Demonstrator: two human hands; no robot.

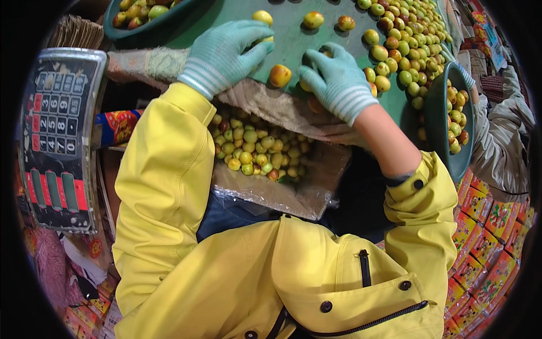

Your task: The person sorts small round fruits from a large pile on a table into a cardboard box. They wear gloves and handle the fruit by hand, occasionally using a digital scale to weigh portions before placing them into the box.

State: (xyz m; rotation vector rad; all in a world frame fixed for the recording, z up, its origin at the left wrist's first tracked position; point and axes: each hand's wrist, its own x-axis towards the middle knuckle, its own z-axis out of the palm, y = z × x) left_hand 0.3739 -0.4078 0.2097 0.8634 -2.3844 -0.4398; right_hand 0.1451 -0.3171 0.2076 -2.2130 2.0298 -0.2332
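My left hand (230,55), in a pale green knit glove with white cuff stripes, curls its fingers and thumb about a yellow-green jujube (266,39), mostly hidden. My right hand (338,80), gloved alike, bends over the green tabletop (283,48). One jujube (305,85) shows under its thumb and another (327,54) between its fingers; whether it grips either is unclear. A reddish-yellow jujube (280,76) lies between my hands. Below the cloth-covered table edge (271,99), a plastic-lined cardboard box (271,195) holds many jujubes (262,148).
A large jujube pile (406,46) covers the table's right. Green basins with fruit stand at upper left (139,31) and right (436,114). A worn electronic scale (63,140) is at left. Another person's grey sleeve (499,140) reaches in at right, above stacked printed cartons (487,241).
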